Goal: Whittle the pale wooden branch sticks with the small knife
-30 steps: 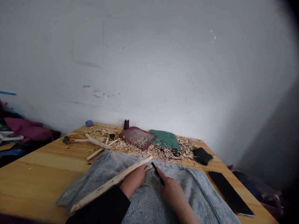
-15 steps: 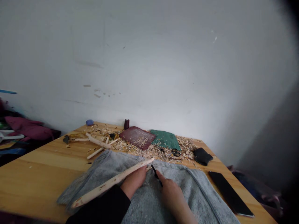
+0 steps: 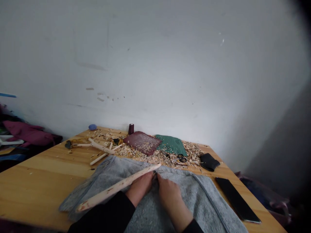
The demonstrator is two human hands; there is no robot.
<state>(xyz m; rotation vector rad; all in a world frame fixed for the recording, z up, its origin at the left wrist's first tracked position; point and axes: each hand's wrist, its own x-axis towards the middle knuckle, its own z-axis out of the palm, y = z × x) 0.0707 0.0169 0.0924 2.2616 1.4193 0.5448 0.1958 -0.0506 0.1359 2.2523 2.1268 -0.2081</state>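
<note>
Stick (image 3: 119,186) slants over table (image 3: 43,181), lower centre, wall (image 3: 155,64) beyond; left hand (image 3: 143,185) clasps it, right hand (image 3: 170,192) a near-hidden knife (image 3: 155,172).

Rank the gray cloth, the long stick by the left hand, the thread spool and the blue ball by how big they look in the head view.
1. Gray cloth
2. Long stick
3. Thread spool and blue ball: too alike to rank surely
</note>
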